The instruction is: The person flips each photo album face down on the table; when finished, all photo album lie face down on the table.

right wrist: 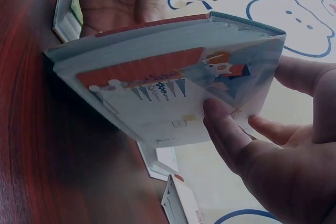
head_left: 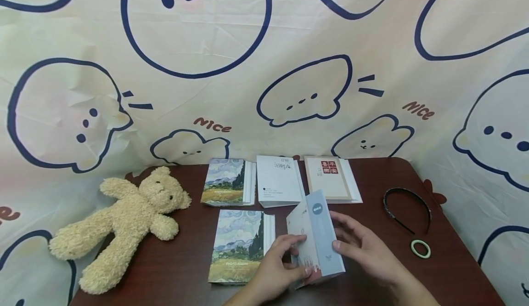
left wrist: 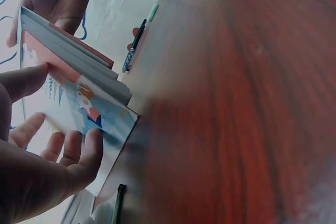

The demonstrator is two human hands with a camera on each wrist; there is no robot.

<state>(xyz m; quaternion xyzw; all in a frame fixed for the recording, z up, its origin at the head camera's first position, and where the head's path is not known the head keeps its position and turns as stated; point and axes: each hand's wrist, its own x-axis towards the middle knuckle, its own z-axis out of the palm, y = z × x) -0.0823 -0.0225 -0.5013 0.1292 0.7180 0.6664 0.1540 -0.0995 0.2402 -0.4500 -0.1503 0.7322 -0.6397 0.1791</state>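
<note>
Both hands of the person are gripping one album [head_left: 321,235], which has a pale blue spine and a light cover with drawings. The left hand [head_left: 285,262] has its fingers bent, and the fingertips and thumb are on the drawn cover at its side. The right hand [head_left: 365,246] takes the album from the other side, with the thumb on the blue spine and the other fingers partly hidden behind. The album is tilted between the two hands, its spine turned toward the right one. From the right wrist, the page edges can be seen between the covers. Whether its lower edge touches the bench [head_left: 182,269], I cannot tell.

Just to the left of the left hand lies a landscape album [head_left: 236,246], its corner partly covered by this hand from above. Beyond the hands there is a row of three others: a smaller-looking landscape album [head_left: 225,179] farthest to the left, then a white album [head_left: 278,177], and a cream album [head_left: 330,179] with red squares. Well to the left of the left hand, a plush bear [head_left: 134,225] lies on its back. To the right of the right hand are a dark headband [head_left: 426,205] and, nearer to me, a pale green ring [head_left: 413,248], just beside it.
</note>
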